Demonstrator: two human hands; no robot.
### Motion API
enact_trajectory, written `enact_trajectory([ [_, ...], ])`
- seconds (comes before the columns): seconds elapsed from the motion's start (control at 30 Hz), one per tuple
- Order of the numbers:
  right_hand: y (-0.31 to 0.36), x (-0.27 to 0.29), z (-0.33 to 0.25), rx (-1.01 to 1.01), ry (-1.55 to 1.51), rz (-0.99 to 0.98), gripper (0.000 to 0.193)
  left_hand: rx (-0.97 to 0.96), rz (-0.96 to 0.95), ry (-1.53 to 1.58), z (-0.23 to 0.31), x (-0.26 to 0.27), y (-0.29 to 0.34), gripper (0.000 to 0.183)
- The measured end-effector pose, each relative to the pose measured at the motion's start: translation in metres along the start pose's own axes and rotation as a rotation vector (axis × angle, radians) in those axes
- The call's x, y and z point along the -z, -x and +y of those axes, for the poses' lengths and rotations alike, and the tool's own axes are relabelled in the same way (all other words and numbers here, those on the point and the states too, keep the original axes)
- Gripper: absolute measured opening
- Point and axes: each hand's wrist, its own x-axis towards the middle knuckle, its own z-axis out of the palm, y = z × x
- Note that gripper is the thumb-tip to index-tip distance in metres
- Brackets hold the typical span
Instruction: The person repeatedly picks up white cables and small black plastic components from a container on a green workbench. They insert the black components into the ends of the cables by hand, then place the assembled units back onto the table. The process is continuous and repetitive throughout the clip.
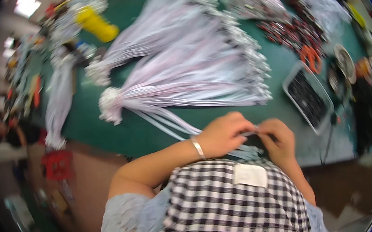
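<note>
Where the checked apron (232, 198) fills the near edge, both hands meet just above it, at the front of the green tabletop (151, 133). The left hand (225, 134), a bracelet (197, 147) on its wrist, is curled over with the fingers pinched on a thin white strip (248, 132). The right hand (278, 140) comes in from the other side, fingers closed narrow on the same strip, the fingertips of the two hands almost touching. Blur hides just how the strip sits between them.

From under the left hand, a few loose white strips (168, 120) run up and left across the tabletop to a big bundle (191, 78), tied at its left end and fanned out to the right. Just beyond lies a second bundle (158, 32), fanned the same way. A third, narrower bundle (58, 98) hangs down the left side toward a red crate (57, 165) off the tabletop edge.

Right of the hands, a clear tray (308, 95) holds small dark parts. Above it lie orange scissors (311, 56) beside a scatter of red and black pieces (291, 30). Farther back, a clear bag (251, 1) of small parts sits at the top, and a yellow cylinder (95, 23) lies at the far left.
</note>
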Motion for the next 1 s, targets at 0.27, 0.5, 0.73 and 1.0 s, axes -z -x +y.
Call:
enact_trajectory([
  [0.27, -0.015, 0.006, -0.008, 0.191, 0.081, -0.137, 0.019, 0.146, 0.018, 0.09, 0.02, 0.005, -0.004, 0.031],
  [0.5, -0.022, 0.012, -0.003, 0.204, 0.09, -0.114, 0.02, -0.012, 0.155, -0.047, 0.013, -0.003, -0.014, 0.025],
  [0.73, -0.032, 0.013, -0.001, 0.379, 0.493, -0.056, 0.018, -0.225, 0.29, -0.468, -0.012, -0.01, -0.039, 0.016],
  [1.0, -0.036, 0.097, 0.009, 0.104, 0.782, -0.012, 0.022, -0.242, 0.237, -0.744, -0.016, 0.007, -0.058, 0.012],
])
